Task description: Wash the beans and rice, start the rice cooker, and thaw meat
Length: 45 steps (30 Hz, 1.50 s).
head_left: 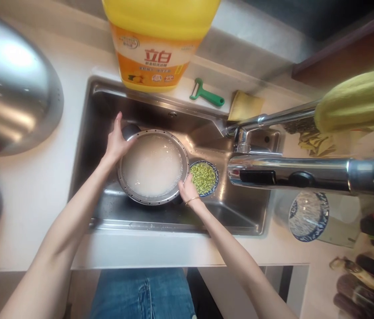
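Observation:
A round metal pot (154, 203) sits low in the stainless steel sink, filled with cloudy whitish water (153, 164). Its rim carries small dark dots. At the pot's upper left, my left hand (117, 144) holds the edge, thumb over the rim and a finger extended upward. On the lower right side, my right hand (189, 189) grips the rim with its thumb on top; its other fingers are mostly hidden. Right beside that hand is a blue-and-white bowl (216, 186) full of green beans (203, 177). What lies at the bottom of the cloudy water cannot be seen.
A chrome faucet (289, 173) reaches over the sink (187, 223) from the right. Behind stand a large yellow detergent jug (160, 48), a green peeler (208, 94) and a yellow sponge (244, 105). A big metal bowl (10, 88) is left; a patterned bowl (309, 216) lies right.

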### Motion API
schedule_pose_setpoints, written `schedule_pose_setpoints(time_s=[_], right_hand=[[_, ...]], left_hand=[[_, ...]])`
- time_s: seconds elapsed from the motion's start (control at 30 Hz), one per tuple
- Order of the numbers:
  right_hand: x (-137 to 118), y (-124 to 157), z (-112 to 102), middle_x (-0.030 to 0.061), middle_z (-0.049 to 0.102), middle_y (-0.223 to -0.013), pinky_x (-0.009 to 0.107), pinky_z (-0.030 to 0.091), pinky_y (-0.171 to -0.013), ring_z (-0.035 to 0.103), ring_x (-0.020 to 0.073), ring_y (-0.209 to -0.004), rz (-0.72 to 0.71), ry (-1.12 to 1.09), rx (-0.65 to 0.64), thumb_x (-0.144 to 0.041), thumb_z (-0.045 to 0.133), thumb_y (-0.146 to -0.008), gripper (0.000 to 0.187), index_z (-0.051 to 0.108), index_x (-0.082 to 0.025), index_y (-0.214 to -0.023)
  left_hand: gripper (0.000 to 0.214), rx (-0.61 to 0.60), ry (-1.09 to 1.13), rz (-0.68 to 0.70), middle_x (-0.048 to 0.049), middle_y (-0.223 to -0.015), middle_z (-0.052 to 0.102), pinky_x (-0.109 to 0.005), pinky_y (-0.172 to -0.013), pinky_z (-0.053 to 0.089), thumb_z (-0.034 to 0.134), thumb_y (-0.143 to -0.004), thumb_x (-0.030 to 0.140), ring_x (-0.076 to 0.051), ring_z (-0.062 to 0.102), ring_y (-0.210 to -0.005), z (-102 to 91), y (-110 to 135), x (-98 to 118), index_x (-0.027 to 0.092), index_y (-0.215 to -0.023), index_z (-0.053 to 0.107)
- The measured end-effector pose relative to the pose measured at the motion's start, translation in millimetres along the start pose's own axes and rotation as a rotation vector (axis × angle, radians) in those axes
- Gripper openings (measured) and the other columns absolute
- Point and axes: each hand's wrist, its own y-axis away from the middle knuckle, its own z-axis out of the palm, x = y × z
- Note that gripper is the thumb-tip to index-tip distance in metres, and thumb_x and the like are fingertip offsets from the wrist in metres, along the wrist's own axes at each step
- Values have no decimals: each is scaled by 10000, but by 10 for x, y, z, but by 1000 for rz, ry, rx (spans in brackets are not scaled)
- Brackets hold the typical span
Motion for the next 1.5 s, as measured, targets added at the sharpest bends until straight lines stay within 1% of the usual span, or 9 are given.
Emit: schedule_pose_setpoints(time_s=[0.23, 0.37, 0.5, 0.77, 0.87, 0.97, 1.07, 1.3, 1.5], right_hand=[[-54, 139, -22, 197, 687, -974, 426, 511, -863, 669, 322, -905, -107, -93, -13, -305, 341, -898, 430, 360, -90, -1269], [-62, 184, -7, 193, 681, -971, 438, 507, -862, 672, 332, -897, -102, -103, -30, -306, 346, -890, 410, 378, -108, -1247], [-45, 208, 22, 188, 682, -975, 438, 509, -866, 675, 328, -893, -94, -123, -32, -308, 347, -889, 396, 375, -120, -1237], [2, 255, 32, 186, 676, -999, 428, 514, -862, 667, 323, -912, -95, -168, -41, -317, 345, -888, 361, 367, -145, -1205], [18, 272, 46, 178, 678, -985, 425, 512, -858, 664, 319, -896, -76, -166, -40, -319, 353, -882, 348, 374, -152, -1186], [35, 286, 69, 175, 676, -979, 422, 509, -847, 656, 320, -891, -86, -178, -40, -318, 353, -878, 348, 369, -152, -1183], [29, 312, 73, 174, 667, -973, 422, 502, -838, 645, 327, -901, -97, -195, -51, -326, 355, -877, 351, 359, -150, -1180], [-48, 369, 37, 185, 650, -967, 411, 477, -885, 634, 326, -920, -68, -167, -93, -329, 351, -881, 342, 351, -128, -1159], [-50, 346, 51, 224, 653, -1044, 405, 473, -895, 636, 339, -979, -87, -176, -95, -327, 364, -891, 411, 343, -91, -1228]], left_hand=[[1046, 1, -37, -23, -132, -1459, 535, -509, -1132, 408, 801, -682, 511, -351, 536, -1306, -312, 28, 254, 208, -1530, 270], [1056, -7, -63, -49, -146, -1536, 439, -505, -1152, 393, 804, -694, 472, -348, 532, -1304, -413, 80, 412, 112, -1526, 263], [993, -18, -26, -29, -99, -1532, 446, -519, -1164, 374, 751, -734, 570, -352, 491, -1348, -418, 100, 432, 153, -1507, 287], [1009, -15, -67, -6, -101, -1506, 483, -539, -1125, 425, 790, -652, 581, -375, 548, -1290, -373, 94, 410, 203, -1480, 354], [992, -24, -61, 2, -85, -1481, 513, -549, -1125, 411, 711, -677, 688, -371, 502, -1343, -378, 95, 421, 210, -1475, 367], [925, -47, -60, 9, -83, -1438, 548, -565, -1104, 393, 551, -780, 752, -352, 405, -1422, -398, 96, 449, 160, -1466, 366], [907, -58, -56, -7, -66, -1386, 594, -550, -1126, 392, 567, -765, 759, -354, 378, -1439, -417, 100, 473, 160, -1430, 421], [863, -60, -92, -19, -55, -1376, 602, -538, -1115, 438, 778, -674, 543, -360, 559, -1285, -405, 89, 432, 250, -1413, 441], [829, -60, -184, -37, -108, -1390, 597, -537, -1079, 462, 780, -693, 342, -355, 586, -1245, -435, 108, 508, 184, -1428, 429]])
